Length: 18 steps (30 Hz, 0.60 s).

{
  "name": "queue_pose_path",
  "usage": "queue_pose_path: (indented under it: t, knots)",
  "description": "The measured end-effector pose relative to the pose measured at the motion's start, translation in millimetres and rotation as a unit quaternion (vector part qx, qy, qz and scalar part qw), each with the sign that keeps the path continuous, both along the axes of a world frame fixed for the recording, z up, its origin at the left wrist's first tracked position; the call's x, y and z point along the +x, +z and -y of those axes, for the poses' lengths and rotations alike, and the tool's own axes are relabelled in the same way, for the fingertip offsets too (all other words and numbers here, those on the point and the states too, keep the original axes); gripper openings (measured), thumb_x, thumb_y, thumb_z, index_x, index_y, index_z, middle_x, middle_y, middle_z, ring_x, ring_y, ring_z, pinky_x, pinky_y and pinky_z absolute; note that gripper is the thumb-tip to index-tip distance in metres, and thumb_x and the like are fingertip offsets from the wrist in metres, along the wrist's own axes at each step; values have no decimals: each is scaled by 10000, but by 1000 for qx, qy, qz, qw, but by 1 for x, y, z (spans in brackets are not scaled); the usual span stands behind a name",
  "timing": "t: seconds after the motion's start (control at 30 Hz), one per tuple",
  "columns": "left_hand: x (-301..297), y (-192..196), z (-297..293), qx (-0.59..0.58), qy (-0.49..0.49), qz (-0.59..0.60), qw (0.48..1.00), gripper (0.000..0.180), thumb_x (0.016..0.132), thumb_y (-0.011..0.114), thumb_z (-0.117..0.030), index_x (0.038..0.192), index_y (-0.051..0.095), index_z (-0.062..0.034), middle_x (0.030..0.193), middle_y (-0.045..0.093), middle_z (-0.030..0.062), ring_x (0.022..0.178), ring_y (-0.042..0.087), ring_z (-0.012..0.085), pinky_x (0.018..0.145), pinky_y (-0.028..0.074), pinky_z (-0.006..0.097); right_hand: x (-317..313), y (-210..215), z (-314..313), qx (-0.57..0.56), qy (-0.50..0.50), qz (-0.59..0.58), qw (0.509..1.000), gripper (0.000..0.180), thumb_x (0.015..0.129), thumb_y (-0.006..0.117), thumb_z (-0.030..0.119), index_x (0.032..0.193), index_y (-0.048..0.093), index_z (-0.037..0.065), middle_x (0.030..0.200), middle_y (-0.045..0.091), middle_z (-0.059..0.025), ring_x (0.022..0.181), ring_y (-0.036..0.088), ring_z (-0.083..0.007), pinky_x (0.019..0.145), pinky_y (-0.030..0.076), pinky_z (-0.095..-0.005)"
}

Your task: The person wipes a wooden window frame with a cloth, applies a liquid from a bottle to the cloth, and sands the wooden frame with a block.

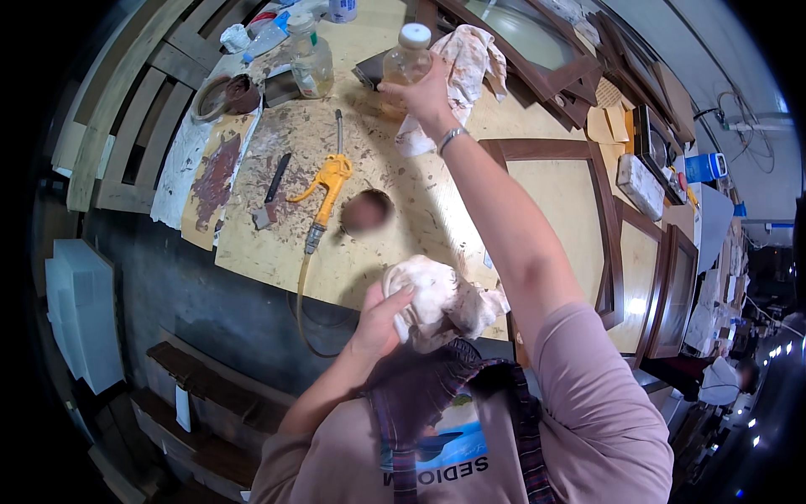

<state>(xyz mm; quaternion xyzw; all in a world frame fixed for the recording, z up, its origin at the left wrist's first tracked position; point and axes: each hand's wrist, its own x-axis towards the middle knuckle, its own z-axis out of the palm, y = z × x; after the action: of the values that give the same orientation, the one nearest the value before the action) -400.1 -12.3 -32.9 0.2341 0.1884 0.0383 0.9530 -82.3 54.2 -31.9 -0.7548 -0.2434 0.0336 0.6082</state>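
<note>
My right hand (424,92) reaches far across the stained workbench (395,244) and grips a clear plastic bottle (405,59) with a white cap and yellowish liquid. A bracelet sits on that wrist. My left hand (382,319) holds a crumpled, stained white rag (441,302) close to my chest, at the bench's near edge. A second stained rag (462,63) lies just right of the bottle.
A yellow air blow gun (329,181) with its hose lies mid-bench, beside a scraper (270,193) and a small round object (367,210). A second bottle (311,59) stands at the back. Dark-framed wooden panels (562,193) lie on the right. Wooden slats lean at left.
</note>
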Motion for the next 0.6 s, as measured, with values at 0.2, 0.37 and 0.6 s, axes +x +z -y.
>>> queue_pose_path:
  t: [0.2, 0.37, 0.6]
  knots:
    - [22, -13, -5, -55, 47, -25, 997, 484, 912, 436, 13, 1392, 382, -26, 1234, 557, 132, 1129, 567, 246, 991, 451, 376, 10, 28, 18, 27, 87, 54, 994, 786, 519, 868, 153, 1190, 496, -17, 1177, 544, -175, 1069, 563, -271, 931, 466, -374]
    - [37, -19, -8, -36, 46, -20, 998, 452, 923, 418, 18, 1374, 409, -7, 1256, 558, 142, 1152, 560, 237, 1003, 445, 377, -44, 112, 122, -206, 157, 240, 936, 730, 509, 825, 221, 1157, 547, 32, 1046, 541, -157, 993, 556, -325, 897, 467, -387]
    - [60, -11, 13, -14, 42, -20, 999, 352, 918, 440, 0, 1258, 507, 60, 1219, 585, 153, 1103, 592, 242, 962, 475, 366, -108, 109, 231, -467, 178, 304, 811, 558, 519, 757, 144, 1053, 599, 111, 885, 492, -100, 850, 521, -292, 721, 405, -379]
